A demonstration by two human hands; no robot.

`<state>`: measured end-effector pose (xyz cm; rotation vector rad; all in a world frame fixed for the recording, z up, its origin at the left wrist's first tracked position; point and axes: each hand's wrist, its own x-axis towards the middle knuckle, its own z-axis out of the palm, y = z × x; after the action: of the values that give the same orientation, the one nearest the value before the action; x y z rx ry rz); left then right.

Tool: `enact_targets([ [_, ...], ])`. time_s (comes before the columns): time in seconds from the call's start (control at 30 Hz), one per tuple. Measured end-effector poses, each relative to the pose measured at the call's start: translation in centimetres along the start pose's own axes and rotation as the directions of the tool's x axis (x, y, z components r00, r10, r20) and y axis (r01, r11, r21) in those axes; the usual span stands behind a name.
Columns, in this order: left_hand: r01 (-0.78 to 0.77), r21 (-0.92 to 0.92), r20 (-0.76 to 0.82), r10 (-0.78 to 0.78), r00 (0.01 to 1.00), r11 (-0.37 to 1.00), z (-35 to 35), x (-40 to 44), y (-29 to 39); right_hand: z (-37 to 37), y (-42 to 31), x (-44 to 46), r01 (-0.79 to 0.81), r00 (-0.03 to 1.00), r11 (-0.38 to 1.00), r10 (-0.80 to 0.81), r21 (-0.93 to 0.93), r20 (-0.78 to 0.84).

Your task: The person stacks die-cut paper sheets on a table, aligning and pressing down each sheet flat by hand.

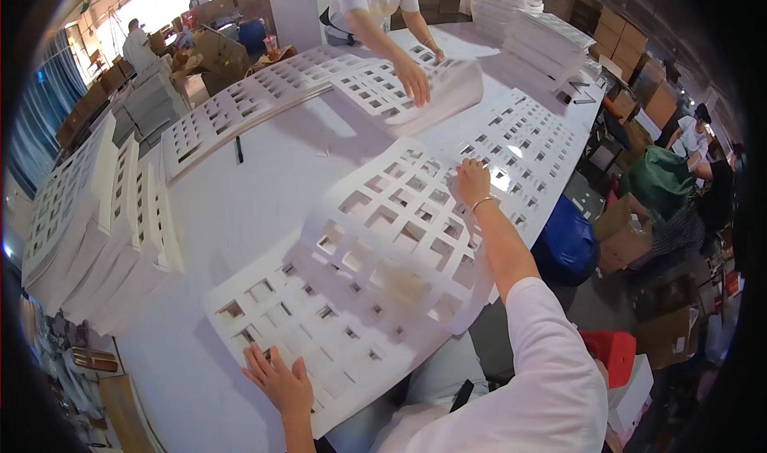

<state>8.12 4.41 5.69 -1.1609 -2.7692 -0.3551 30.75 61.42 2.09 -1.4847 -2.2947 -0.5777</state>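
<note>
My left hand [280, 379] lies with its fingers spread on a white sheet with rectangular cut-outs [300, 313], near the table's front edge. Over that sheet hangs another white cut-out sheet [389, 183], lifted and curved. My right hand [474, 180], with a bracelet at the wrist, has its fingers closed at the lifted sheet's upper right edge. Beyond it lies a further perforated sheet [551, 145] on the right side of the table.
Across the white table [240, 205] a co-worker's hand [412, 81] is over another cut-out sheet [371, 85]. A black pen [239, 149] lies mid-left. Stacks of sheets stand at left [96, 245] and back right [543, 49]. Blue bag [569, 241] beside the table.
</note>
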Motion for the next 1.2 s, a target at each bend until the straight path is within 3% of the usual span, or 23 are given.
enact_targets([
  [0.13,-0.001,0.006,0.023,0.001,1.0,1.0,0.2,0.4,0.1,2.4,0.1,0.7,-0.067,0.997,0.997,0.069,0.04,-0.032],
  [0.33,-0.016,0.058,0.025,0.014,1.0,0.998,0.5,0.4,0.2,0.8,0.9,1.0,0.003,0.997,0.998,0.002,0.064,-0.079],
  [0.43,-0.018,0.081,0.031,0.015,0.999,0.997,0.5,0.3,0.1,0.6,0.8,0.9,-0.039,0.999,0.996,0.041,0.081,-0.017],
  [0.73,-0.007,0.074,0.033,0.004,0.999,0.997,0.0,0.4,0.5,1.0,1.9,3.9,-0.181,0.956,0.959,0.119,0.218,0.269],
  [0.83,-0.012,0.071,0.028,0.01,1.0,0.997,0.0,0.4,0.5,-1.3,1.5,5.2,-0.28,0.83,0.938,0.129,0.205,0.543],
  [0.93,-0.014,0.068,0.02,0.013,1.0,0.998,0.0,0.3,0.5,0.3,1.3,4.6,-0.19,0.936,0.967,0.128,0.167,0.327],
  [1.03,-0.022,0.044,-0.004,0.022,1.0,0.999,0.0,0.1,0.3,-2.1,1.8,5.4,-0.346,0.881,0.861,0.163,0.372,0.443],
  [1.13,-0.016,0.008,0.005,0.016,1.0,1.0,0.2,0.3,0.2,-6.2,2.7,7.4,-0.241,0.932,0.842,0.062,0.482,0.358],
  [1.2,-0.01,-0.014,-0.017,0.01,1.0,1.0,0.6,-0.1,-0.3,-9.9,3.6,8.9,-0.245,0.923,0.653,-0.069,0.717,0.379],
])
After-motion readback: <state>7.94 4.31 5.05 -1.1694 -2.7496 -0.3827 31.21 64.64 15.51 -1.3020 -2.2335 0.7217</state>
